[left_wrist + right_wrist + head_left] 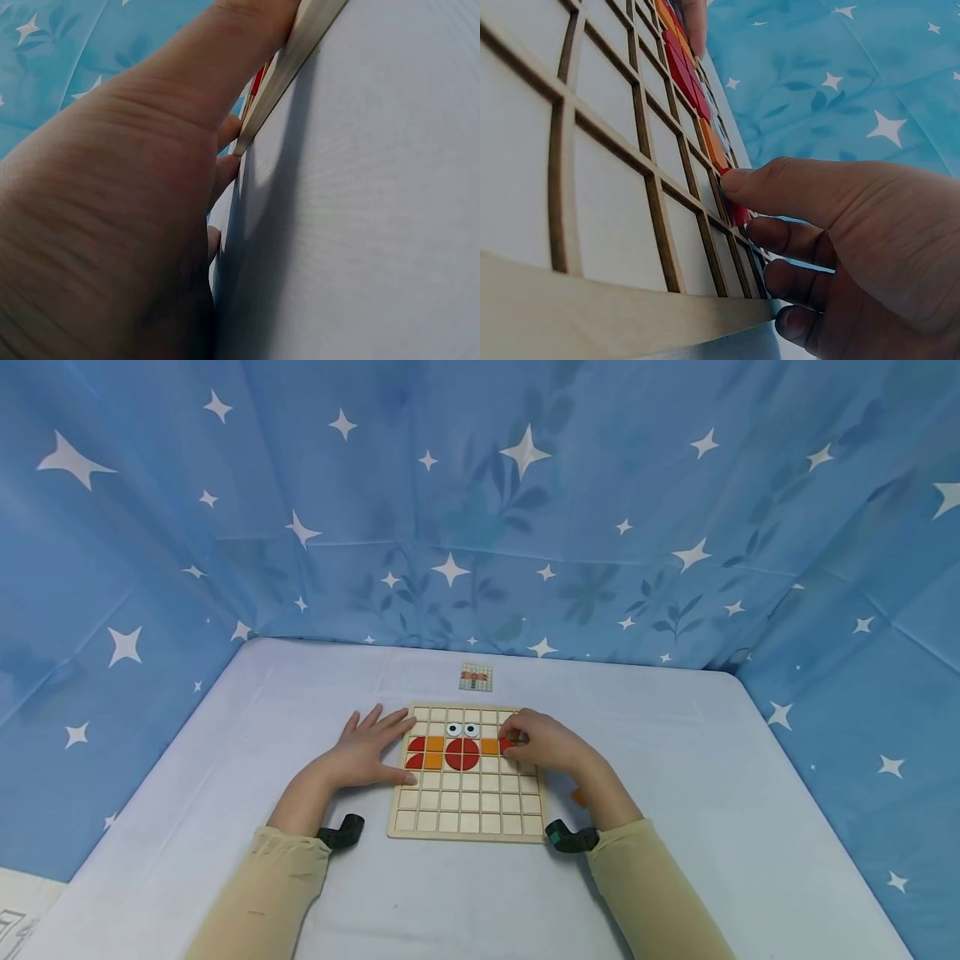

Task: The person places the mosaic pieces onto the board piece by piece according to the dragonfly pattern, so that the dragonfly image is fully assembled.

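Note:
A wooden grid board [468, 821] lies flat on the table. Red and orange tiles and two round eye pieces [462, 729] sit in its upper rows, around a red circle [462, 755] made of quarter pieces. My left hand [362, 756] rests with spread fingers at the board's left edge, its thumb touching the rim; the left wrist view shows the palm side. Over the right part of the board, my right hand [546, 742] pinches a red tile [737, 214] between thumb and fingers, beside an orange tile [713, 144]. The fingers partly cover that red tile.
A small pattern card [476, 677] lies behind the board. An orange piece [578, 797] is on the table by the right forearm, partly hidden. Blue star-printed curtains [480, 510] stand behind and beside the white table [450, 902].

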A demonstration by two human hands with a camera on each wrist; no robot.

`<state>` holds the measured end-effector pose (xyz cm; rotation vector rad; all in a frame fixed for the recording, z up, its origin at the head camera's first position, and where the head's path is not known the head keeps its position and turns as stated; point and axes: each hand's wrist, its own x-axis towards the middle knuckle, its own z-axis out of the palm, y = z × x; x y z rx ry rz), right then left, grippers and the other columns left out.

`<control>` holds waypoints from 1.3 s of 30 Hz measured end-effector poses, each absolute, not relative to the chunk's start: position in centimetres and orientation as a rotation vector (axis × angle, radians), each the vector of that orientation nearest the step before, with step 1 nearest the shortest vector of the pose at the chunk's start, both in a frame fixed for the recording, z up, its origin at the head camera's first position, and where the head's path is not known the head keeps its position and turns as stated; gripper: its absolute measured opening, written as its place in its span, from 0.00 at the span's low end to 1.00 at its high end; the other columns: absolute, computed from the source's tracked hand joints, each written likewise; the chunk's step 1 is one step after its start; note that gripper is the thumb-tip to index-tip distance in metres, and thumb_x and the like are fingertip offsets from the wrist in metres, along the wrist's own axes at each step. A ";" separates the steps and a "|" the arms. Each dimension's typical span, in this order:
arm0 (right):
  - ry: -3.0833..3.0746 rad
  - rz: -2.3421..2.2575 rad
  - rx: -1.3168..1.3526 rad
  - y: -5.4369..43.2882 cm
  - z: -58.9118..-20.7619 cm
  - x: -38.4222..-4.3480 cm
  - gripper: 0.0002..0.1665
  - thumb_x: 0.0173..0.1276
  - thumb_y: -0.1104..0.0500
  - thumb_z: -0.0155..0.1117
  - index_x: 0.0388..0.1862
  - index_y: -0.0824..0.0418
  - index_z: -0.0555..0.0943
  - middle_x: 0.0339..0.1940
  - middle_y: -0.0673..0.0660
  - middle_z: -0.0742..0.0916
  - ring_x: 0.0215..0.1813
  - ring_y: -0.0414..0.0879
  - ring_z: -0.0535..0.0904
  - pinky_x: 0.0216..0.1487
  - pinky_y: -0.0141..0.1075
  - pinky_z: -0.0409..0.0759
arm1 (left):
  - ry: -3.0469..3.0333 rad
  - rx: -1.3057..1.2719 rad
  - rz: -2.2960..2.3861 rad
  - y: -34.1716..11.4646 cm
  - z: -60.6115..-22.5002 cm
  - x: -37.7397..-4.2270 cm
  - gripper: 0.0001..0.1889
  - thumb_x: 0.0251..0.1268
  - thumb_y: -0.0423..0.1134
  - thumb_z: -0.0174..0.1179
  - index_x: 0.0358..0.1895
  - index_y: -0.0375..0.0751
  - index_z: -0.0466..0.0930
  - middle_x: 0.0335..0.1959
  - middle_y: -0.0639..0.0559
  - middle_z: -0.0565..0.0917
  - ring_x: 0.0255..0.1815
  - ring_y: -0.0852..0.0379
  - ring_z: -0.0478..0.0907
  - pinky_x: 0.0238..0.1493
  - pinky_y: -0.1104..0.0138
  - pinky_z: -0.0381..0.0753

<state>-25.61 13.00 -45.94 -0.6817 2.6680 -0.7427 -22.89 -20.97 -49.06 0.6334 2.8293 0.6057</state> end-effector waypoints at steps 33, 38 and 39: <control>2.677 -0.684 -0.632 14.6 -43.3 -24.7 0.11 0.69 0.56 0.65 0.49 0.54 0.82 0.43 0.49 0.83 0.41 0.44 0.75 0.42 0.38 0.77 | 2.824 0.628 0.602 -20.8 -48.7 -22.8 0.55 0.46 0.73 0.66 0.78 0.56 0.56 0.81 0.51 0.53 0.82 0.36 0.38 0.76 0.36 0.31; 2.695 -0.648 -0.652 17.3 -42.7 -24.1 0.12 0.69 0.56 0.65 0.50 0.54 0.82 0.44 0.49 0.84 0.40 0.44 0.75 0.41 0.37 0.77 | 2.824 0.623 0.598 -20.8 -48.6 -22.8 0.55 0.46 0.73 0.66 0.79 0.56 0.56 0.81 0.51 0.53 0.82 0.35 0.38 0.76 0.36 0.31; 2.694 -0.648 -0.655 17.9 -42.7 -23.9 0.12 0.69 0.56 0.65 0.50 0.54 0.82 0.43 0.49 0.84 0.40 0.44 0.75 0.41 0.37 0.78 | 2.824 0.622 0.600 -20.8 -48.6 -22.7 0.55 0.46 0.73 0.66 0.79 0.56 0.56 0.81 0.51 0.53 0.82 0.35 0.38 0.76 0.36 0.31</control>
